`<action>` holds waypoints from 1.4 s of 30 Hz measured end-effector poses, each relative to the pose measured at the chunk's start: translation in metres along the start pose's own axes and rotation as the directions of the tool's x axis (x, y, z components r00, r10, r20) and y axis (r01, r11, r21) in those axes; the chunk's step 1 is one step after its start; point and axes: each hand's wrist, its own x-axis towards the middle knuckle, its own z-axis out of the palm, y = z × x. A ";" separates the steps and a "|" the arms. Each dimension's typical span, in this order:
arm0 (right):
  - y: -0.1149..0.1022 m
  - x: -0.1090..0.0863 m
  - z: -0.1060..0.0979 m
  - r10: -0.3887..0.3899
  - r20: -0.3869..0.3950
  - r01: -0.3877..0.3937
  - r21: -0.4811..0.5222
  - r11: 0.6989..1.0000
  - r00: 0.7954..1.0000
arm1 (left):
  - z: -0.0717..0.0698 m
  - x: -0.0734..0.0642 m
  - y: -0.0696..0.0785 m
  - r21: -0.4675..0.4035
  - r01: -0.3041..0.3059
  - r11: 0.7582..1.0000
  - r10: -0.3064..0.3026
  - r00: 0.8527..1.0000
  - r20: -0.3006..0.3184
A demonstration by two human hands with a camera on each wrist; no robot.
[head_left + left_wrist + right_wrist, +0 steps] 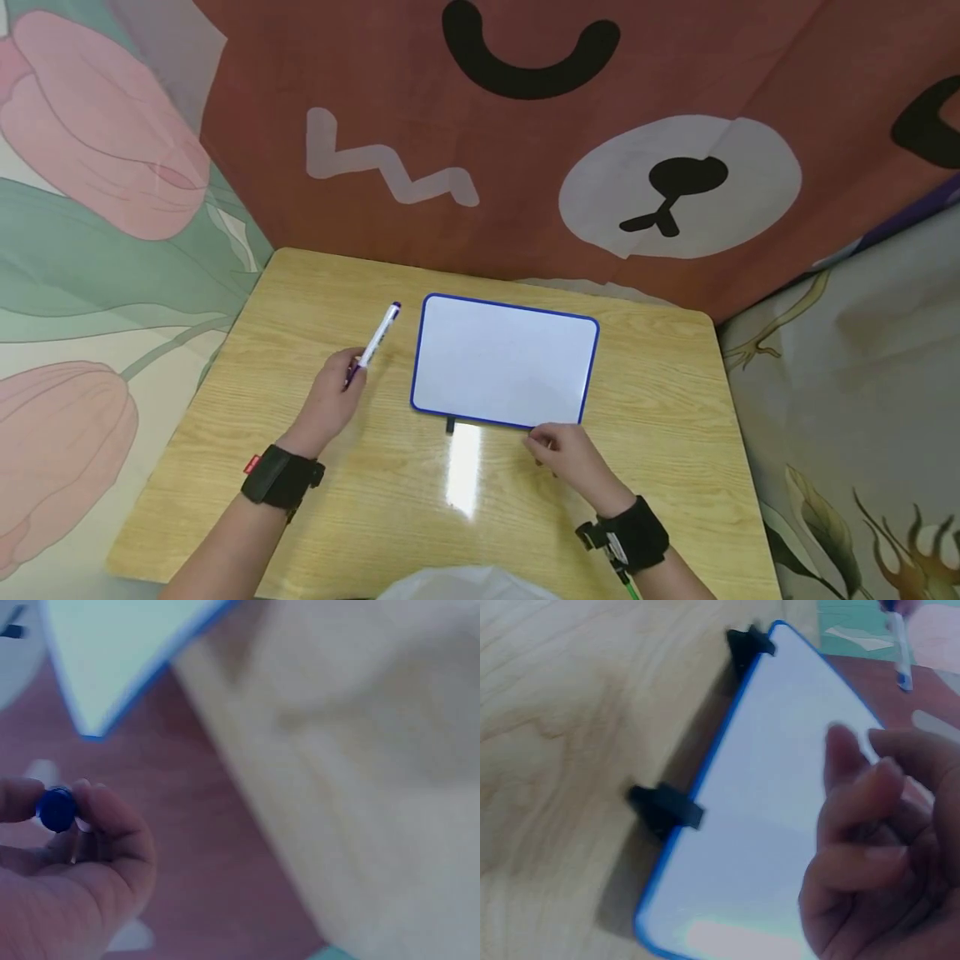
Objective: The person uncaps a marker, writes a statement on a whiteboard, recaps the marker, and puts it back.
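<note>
A white marker (381, 333) with dark blue-purple ends slants up from my left hand (333, 398), left of the whiteboard. In the left wrist view, thumb and fingers pinch it around its blue end (56, 810). The blue-framed whiteboard (504, 360) stands on the table, with two black feet along its lower edge, one foot (679, 806) nearer in the right wrist view. By the board's lower right corner is my right hand (573, 462), its fingers loosely curled and holding nothing. Whether it touches the frame I cannot tell.
The light wooden table (645, 492) reaches back to a brown cloth (390, 75) with a bear design. Flower-printed cloths (67, 292) hang at both sides. A pale rounded thing (468, 583) shows at the front edge. Both wrists wear black straps (281, 477).
</note>
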 end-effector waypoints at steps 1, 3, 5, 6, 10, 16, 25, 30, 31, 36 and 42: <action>-0.003 0.000 -0.002 -0.029 -0.007 0.029 0.019 0.999 1.000 | 0.000 -0.002 0.010 -0.013 -0.035 0.999 0.035 0.999 0.009; -0.010 -0.001 -0.005 -0.070 -0.016 0.071 0.073 0.995 0.997 | 0.000 -0.006 0.031 -0.044 -0.094 0.995 0.097 0.994 0.051; -0.018 -0.002 -0.009 -0.098 -0.019 0.100 0.139 0.985 0.995 | 0.002 -0.011 0.049 -0.071 -0.154 0.986 0.160 0.982 0.102; -0.021 -0.003 -0.011 -0.111 -0.016 0.112 0.185 0.976 0.994 | 0.004 -0.014 0.057 -0.081 -0.183 0.980 0.193 0.973 0.131; -0.032 -0.006 -0.017 -0.200 -0.009 0.188 0.384 0.904 0.980 | 0.015 -0.024 0.083 -0.143 -0.263 0.954 0.292 0.922 0.253; -0.044 -0.015 -0.029 -0.348 -0.040 0.298 0.613 0.731 0.937 | 0.028 -0.032 0.102 -0.165 -0.367 0.916 0.402 0.829 0.388; -0.051 -0.026 -0.039 -0.355 -0.096 0.351 0.526 0.775 0.930 | 0.030 -0.036 0.112 -0.157 -0.381 0.911 0.411 0.821 0.396; -0.053 -0.029 -0.040 -0.328 -0.095 0.341 0.341 0.876 0.940 | 0.030 -0.036 0.113 -0.172 -0.362 0.916 0.400 0.844 0.356; -0.053 -0.029 -0.039 -0.330 -0.095 0.343 0.286 0.895 0.939 | 0.031 -0.036 0.113 -0.172 -0.363 0.916 0.401 0.850 0.341; -0.057 -0.031 -0.038 -0.328 -0.088 0.336 0.116 0.935 0.941 | 0.031 -0.035 0.113 -0.154 -0.371 0.916 0.400 0.875 0.272; -0.063 -0.031 -0.037 -0.362 -0.091 0.367 0.041 0.929 0.928 | 0.030 -0.036 0.115 -0.165 -0.361 0.918 0.391 0.893 0.221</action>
